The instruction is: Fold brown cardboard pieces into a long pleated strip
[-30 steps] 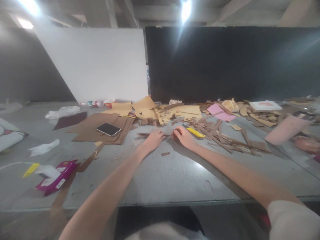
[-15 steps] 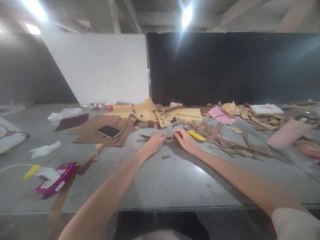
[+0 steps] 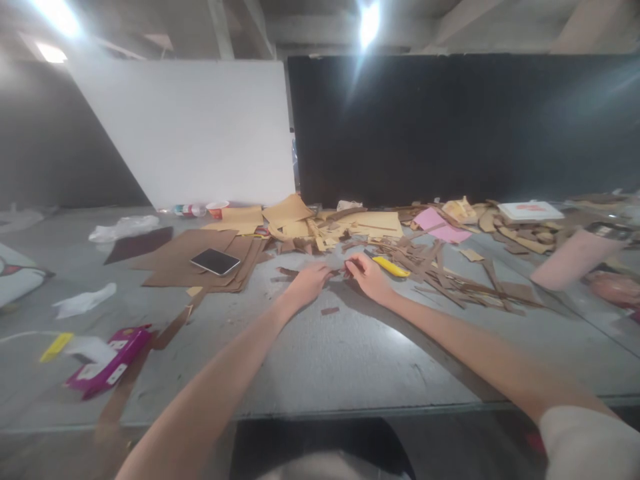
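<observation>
Both my arms reach far out over a grey table (image 3: 320, 353). My left hand (image 3: 309, 281) and my right hand (image 3: 367, 275) meet at a small brown cardboard scrap (image 3: 339, 272), and the fingertips of both pinch it just above the tabletop. A yellow utility knife (image 3: 391, 266) lies right of my right hand. Another small brown scrap (image 3: 330, 310) lies on the table under my wrists.
Brown cardboard sheets (image 3: 200, 257) with a phone (image 3: 215, 261) on them lie to the left. Cardboard strips (image 3: 450, 277) and pink paper (image 3: 437, 223) litter the right. A pink cup (image 3: 575, 257) lies far right; a magenta box (image 3: 107, 360) sits near left.
My hands stay together on the scrap with only slight finger movement. The camera view shifts a little.
</observation>
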Tool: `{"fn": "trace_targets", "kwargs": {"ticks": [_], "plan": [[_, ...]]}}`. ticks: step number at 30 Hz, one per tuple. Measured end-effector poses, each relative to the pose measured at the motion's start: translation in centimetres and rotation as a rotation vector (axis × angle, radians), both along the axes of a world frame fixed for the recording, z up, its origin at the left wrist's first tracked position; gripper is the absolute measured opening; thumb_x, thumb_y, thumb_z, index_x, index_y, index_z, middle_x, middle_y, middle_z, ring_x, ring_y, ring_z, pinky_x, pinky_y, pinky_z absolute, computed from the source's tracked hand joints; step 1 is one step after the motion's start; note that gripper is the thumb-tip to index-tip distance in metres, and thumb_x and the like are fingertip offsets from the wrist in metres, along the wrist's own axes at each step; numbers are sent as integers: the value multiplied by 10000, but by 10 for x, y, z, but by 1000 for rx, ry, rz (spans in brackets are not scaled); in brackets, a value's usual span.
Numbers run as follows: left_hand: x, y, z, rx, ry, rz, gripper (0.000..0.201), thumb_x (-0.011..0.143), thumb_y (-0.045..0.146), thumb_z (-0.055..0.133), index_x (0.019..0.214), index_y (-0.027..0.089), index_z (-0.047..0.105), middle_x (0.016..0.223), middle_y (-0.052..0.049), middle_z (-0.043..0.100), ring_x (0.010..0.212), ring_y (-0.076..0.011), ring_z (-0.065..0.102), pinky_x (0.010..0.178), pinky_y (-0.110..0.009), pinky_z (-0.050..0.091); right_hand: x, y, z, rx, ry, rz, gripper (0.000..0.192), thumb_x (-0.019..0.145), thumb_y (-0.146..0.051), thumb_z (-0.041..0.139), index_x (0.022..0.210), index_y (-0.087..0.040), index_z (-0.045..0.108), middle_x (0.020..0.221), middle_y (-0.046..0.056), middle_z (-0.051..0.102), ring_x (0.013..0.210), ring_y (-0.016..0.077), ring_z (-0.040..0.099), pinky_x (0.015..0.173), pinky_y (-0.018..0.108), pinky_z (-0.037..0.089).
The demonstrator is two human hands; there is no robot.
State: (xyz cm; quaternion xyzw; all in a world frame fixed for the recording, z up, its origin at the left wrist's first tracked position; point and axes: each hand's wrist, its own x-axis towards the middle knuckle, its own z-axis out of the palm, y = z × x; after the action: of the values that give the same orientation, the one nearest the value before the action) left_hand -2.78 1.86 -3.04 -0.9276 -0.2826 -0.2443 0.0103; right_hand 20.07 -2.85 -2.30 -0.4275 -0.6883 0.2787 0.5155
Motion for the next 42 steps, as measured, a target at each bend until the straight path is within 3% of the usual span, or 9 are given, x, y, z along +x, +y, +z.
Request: {"fn": "trace_targets", "kwargs": {"ticks": [12, 19, 29, 36, 42], "plan": [[0, -2, 1, 8, 37, -17, 259, 1105, 205, 446, 1147, 160, 698, 1096, -118, 720, 1090, -250, 670, 987, -395, 538, 1, 0, -2, 23, -57, 12, 298, 1034, -529, 556, 993, -239, 609, 829, 35, 744, 738, 211, 712, 748, 362, 591], [-1, -6, 1, -50, -43, -53, 326, 1129, 267, 400, 1378, 209, 602, 1208, -114, 712, 1105, -247, 683, 958, -380, 552, 1, 2, -7, -18, -46, 44, 311, 1035, -550, 540, 1041, -247, 610, 823, 31, 755, 756, 223, 732, 766, 379, 597], [1, -11, 8, -41, 5, -61, 340, 1102, 176, 396, 1383, 203, 586, 1147, -116, 680, 1041, -243, 671, 934, -367, 554, 3, 2, -5, 10, -48, -21, 362, 1018, -567, 566, 1087, -227, 668, 786, 22, 744, 738, 225, 731, 747, 357, 587], [0, -6, 1, -23, 20, -57, 309, 1086, 150, 426, 1336, 196, 601, 1157, -116, 676, 1085, -240, 663, 959, -375, 548, 4, 2, -7, 43, -88, -41, 414, 1050, -577, 509, 1173, -238, 713, 832, 32, 746, 711, 217, 709, 731, 356, 584], [2, -7, 1, -50, -70, -53, 278, 1124, 234, 400, 1304, 195, 609, 1201, -115, 701, 1118, -239, 684, 976, -380, 552, 2, 0, -6, 0, -4, -45, 357, 1006, -595, 590, 1030, -241, 639, 772, 16, 727, 659, 210, 697, 661, 338, 574]]}}
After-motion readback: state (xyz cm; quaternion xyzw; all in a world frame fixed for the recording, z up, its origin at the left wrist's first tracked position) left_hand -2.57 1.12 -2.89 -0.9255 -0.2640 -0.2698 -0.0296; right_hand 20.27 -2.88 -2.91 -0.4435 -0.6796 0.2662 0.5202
